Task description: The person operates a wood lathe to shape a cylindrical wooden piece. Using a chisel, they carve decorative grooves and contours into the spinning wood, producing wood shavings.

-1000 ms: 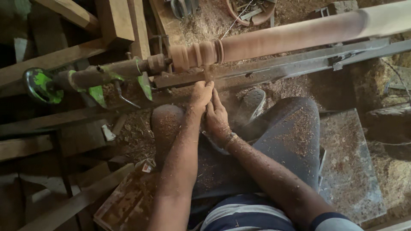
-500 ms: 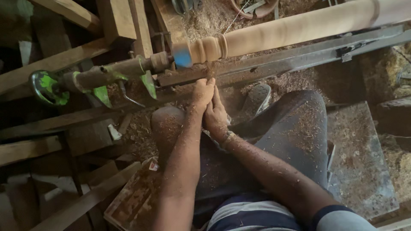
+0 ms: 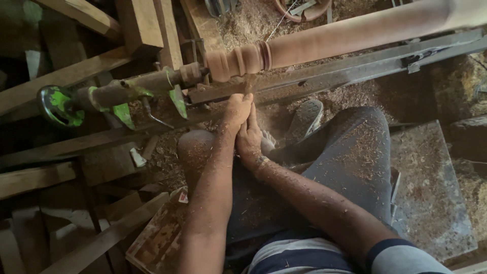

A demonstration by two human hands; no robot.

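A long pale wooden spindle point(image 3: 350, 33) spins on a lathe, with turned beads at its left end near the green-painted headstock point(image 3: 122, 96). My left hand point(image 3: 237, 110) and my right hand point(image 3: 250, 138) are pressed together just below the beads. Together they grip a slim turning tool point(image 3: 248, 85) whose tip touches the wood. Most of the tool is hidden inside my hands. Sawdust covers both forearms.
A metal lathe rail point(image 3: 355, 66) runs under the spindle. My knees and a sandalled foot point(image 3: 304, 119) are beneath it. Timber planks point(image 3: 76, 76) crowd the left. A dusty slab point(image 3: 431, 187) lies at right, a patterned box point(image 3: 157, 238) at lower left.
The view has shifted a little. My hands stay clasped on the tool against the beads. The blue patch seen on the spindle's end half a second ago no longer shows.
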